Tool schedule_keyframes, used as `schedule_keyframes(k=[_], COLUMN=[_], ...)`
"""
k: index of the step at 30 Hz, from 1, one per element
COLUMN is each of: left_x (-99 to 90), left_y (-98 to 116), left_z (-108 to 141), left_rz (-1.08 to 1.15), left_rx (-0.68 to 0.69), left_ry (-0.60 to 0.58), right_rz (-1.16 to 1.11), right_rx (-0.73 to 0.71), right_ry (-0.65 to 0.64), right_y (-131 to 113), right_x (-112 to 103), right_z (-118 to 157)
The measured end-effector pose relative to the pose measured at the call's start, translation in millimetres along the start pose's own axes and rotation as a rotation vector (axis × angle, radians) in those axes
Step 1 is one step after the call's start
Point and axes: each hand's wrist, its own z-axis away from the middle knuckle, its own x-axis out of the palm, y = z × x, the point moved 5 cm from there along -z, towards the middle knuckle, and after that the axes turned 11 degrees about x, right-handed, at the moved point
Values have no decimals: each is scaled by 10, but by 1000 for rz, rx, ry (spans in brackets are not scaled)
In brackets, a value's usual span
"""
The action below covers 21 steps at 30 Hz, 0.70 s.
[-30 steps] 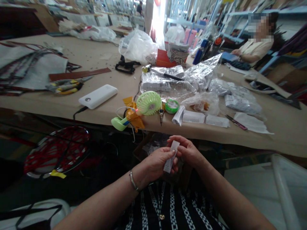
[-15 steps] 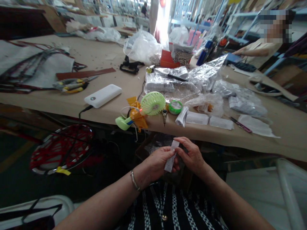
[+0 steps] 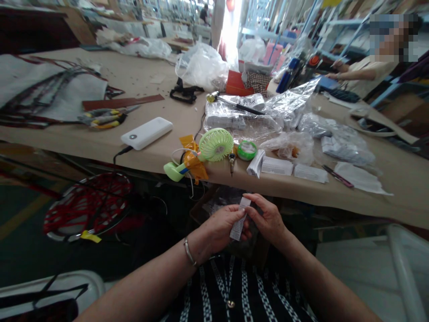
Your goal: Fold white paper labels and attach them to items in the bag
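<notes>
Below the table edge, my left hand point(image 3: 223, 228) pinches a small white printed label point(image 3: 237, 228) between thumb and fingers. My right hand point(image 3: 266, 219) is closed on the upper end of the same label, its thumb touching near my left thumb. The label hangs tilted, with its lower end sticking out past my left fingers. On the table edge beyond the hands lie a folded stack of white labels point(image 3: 255, 164) and two flat printed label stacks point(image 3: 276, 166). A green round tin point(image 3: 247, 150) and a small metal-tipped tool point(image 3: 232, 164) are beside them.
A green fan point(image 3: 216, 144) with orange tape, a white power bank point(image 3: 146, 133), pliers point(image 3: 105, 118), a hammer point(image 3: 234, 103) on plastic-wrapped bundles, and pink-handled snips point(image 3: 338, 176) lie on the table point(image 3: 140, 165). Another person point(image 3: 365, 76) is at the far right.
The view has shifted slightly, so the table things appear a little further right. Both hands keep their hold on the label. The other person's hand at the far right has risen.
</notes>
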Motion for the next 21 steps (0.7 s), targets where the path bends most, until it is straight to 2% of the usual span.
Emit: schedule_keyframes(k=[6,11,17,21], left_x=[-41,-76,-96,-180], left_y=[27,39,97,254], left_z=[6,-3,-5,-34], left_rz=[6,-32,-118,-372], left_rx=[43,84,137,285], left_ry=[19,33,105,169], right_rz=[-391,-502,-477,-481], right_rx=[266,379,367,337], right_ry=[-17,-49,-48,-55], right_y=[119,134,77,56], right_x=[58,109,149,206], right_z=[-69,-160,-256,-357])
